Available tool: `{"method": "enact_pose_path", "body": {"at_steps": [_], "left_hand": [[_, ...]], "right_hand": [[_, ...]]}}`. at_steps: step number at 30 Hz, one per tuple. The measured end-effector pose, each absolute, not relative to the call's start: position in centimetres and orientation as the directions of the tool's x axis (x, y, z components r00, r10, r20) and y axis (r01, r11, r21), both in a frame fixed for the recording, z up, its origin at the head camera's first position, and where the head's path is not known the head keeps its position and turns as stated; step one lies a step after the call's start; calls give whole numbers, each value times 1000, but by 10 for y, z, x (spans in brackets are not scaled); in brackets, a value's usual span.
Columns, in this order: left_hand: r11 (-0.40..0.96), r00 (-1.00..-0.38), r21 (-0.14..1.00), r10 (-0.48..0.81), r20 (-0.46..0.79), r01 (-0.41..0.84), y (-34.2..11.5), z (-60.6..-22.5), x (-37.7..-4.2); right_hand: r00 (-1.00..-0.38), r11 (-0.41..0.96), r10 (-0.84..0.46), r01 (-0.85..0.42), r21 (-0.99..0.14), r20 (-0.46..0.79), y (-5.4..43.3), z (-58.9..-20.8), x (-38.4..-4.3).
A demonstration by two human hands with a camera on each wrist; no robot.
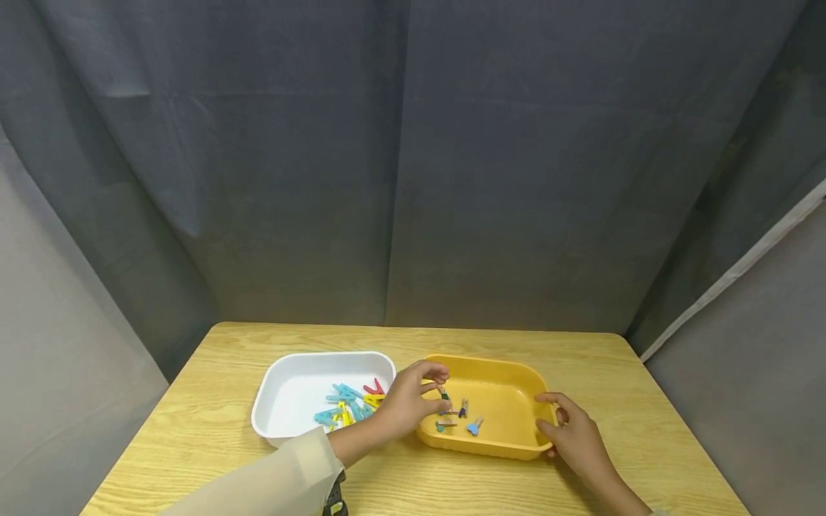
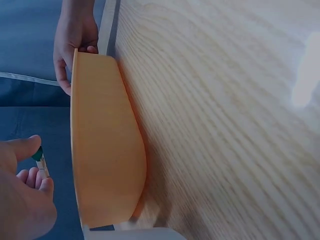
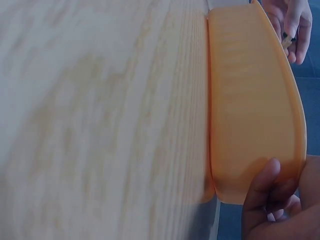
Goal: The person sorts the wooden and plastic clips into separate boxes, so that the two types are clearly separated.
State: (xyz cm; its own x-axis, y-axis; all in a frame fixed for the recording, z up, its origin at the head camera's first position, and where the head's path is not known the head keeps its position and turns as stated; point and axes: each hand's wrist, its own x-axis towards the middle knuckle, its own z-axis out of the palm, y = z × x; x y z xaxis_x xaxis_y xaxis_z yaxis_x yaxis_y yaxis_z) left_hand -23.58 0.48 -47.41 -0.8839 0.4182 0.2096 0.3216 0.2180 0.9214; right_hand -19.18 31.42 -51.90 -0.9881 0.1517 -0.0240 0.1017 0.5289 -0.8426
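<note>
My left hand (image 1: 406,401) pinches a small wooden clip with a green head (image 2: 42,161) between thumb and fingers, above the left end of the yellow tray (image 1: 510,412). My right hand (image 1: 578,436) holds the tray's right end, its thumb inside the rim and fingers outside; the right wrist view shows fingers (image 3: 264,182) against the outer wall. On the tray floor lie several small wooden clips, among them one with a blue head (image 1: 474,428) and one with a green head (image 1: 445,424).
Left of the yellow tray stands a white tray (image 1: 290,394) with several larger plastic clothespins, light blue ones (image 1: 345,392), yellow ones (image 1: 346,416) and a red one (image 1: 374,388). Both trays sit on a wooden table (image 1: 213,423). Grey curtains (image 1: 310,179) hang behind it.
</note>
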Motion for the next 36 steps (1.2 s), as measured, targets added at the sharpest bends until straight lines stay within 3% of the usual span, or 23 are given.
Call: {"method": "enact_pose_path", "body": {"at_steps": [20,36], "left_hand": [[385,-885,846,425,192,368,42,-491,-255],[377,-883,855,436,176,356,43,-493,-258]], "right_hand": [[-989,530,150,96,-843,-18,314,-518,-191],[-988,516,150,102,-851,-27,314,-520,-192]]}}
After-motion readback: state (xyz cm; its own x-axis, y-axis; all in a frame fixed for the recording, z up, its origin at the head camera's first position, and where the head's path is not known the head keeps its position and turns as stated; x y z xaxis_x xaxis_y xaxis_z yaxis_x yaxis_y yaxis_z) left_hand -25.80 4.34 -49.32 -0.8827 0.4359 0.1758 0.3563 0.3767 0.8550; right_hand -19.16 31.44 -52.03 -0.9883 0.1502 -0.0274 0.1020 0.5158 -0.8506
